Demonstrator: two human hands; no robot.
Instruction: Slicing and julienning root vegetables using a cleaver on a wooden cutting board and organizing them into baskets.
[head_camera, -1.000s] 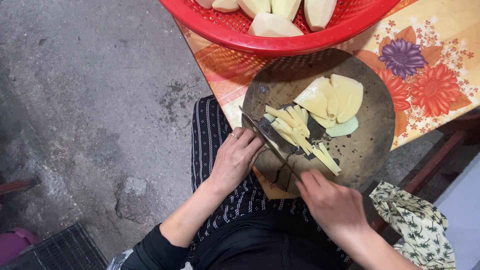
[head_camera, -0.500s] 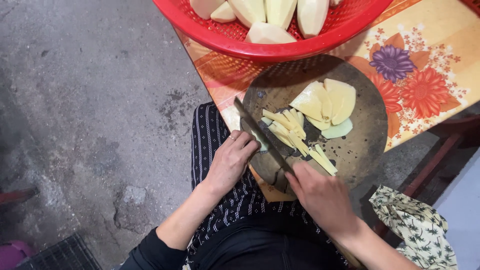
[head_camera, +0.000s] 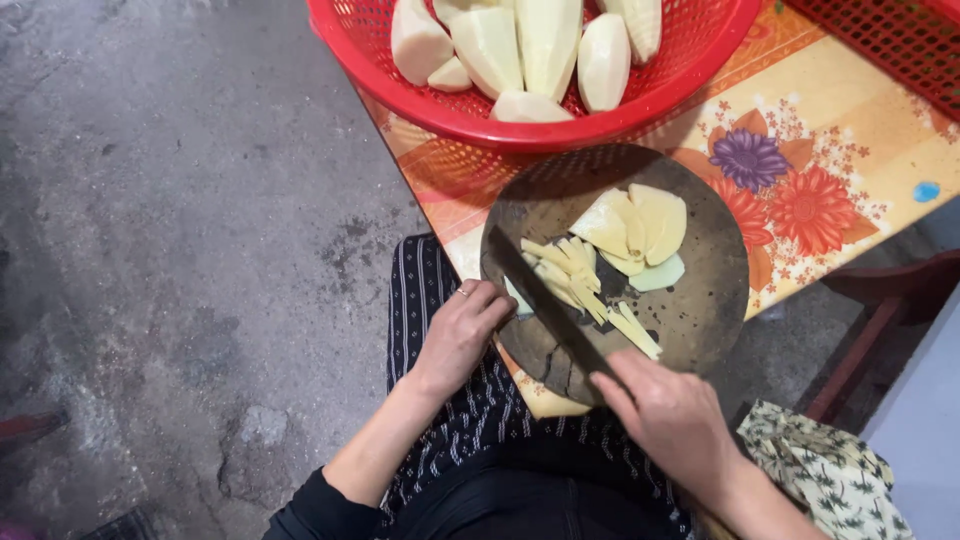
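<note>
while my right hand (head_camera: 672, 415) is wrapped around the handle of a dark knife (head_camera: 548, 305) in the lower middle of the frame, the blade runs up and to the left across the round dark cutting board (head_camera: 715, 300). my left hand (head_camera: 462, 335), left of the board, has its fingers curled, the fingertips at the board's left edge right beside the blade; a ring shows on one finger. whether those fingertips press on a pale piece there, i cannot tell. just right of the blade lie thin pale yellow strips (head_camera: 590, 290), fanned out near the middle of the board, and above them to the right sit a few broad flat slices (head_camera: 640, 225), overlapping each other. the board rests on the worktop (head_camera: 850, 130), covered in an orange cloth with red and purple flowers. at the top of the frame a red mesh basket (head_camera: 440, 100) holds large peeled pale chunks (head_camera: 520, 45), its rim just above the board. grey concrete floor (head_camera: 180, 250) fills the left side.
</note>
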